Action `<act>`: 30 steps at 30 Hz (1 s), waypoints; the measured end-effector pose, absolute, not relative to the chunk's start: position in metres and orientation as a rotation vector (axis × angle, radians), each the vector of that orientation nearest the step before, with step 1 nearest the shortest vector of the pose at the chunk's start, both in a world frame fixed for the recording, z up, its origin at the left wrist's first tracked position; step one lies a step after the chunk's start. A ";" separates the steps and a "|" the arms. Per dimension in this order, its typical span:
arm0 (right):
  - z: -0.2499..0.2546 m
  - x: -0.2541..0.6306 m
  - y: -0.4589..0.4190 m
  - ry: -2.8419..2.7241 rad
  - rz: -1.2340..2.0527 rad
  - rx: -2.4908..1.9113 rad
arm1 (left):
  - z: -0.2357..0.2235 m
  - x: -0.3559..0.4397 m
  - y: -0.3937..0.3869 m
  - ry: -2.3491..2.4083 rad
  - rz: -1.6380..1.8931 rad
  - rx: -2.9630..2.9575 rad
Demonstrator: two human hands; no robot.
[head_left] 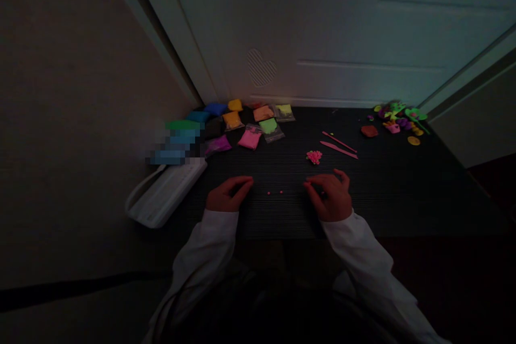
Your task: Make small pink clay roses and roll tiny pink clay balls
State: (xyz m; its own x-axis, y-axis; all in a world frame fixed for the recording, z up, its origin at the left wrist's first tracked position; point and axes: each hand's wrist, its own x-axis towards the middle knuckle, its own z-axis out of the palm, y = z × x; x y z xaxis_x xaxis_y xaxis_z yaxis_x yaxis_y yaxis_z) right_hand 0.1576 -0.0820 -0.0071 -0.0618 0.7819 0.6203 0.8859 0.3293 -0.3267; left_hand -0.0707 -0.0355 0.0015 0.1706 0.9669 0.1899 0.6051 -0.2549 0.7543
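Note:
Thumb and forefinger of my left hand are pinched together over the dark table; whatever lies between them is too small to make out. My right hand is also in a pinch, its little finger lifted, and its fingertips hide anything held. Between the hands lie two tiny pink clay balls, a short way apart. Just beyond my right hand sits a cluster of small pink clay balls with bits of green at its edge. Two pink modelling tools, one thin and one blade-shaped, lie behind it.
Bags of coloured clay are spread along the back left. A white power strip with a cable stands at the left. Finished clay flowers and shapes crowd the back right, near a reddish lump. A white door rises behind the table.

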 end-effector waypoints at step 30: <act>-0.006 0.157 -0.083 -1.846 -0.176 -1.510 | 0.007 -0.072 -0.039 1.561 0.911 1.988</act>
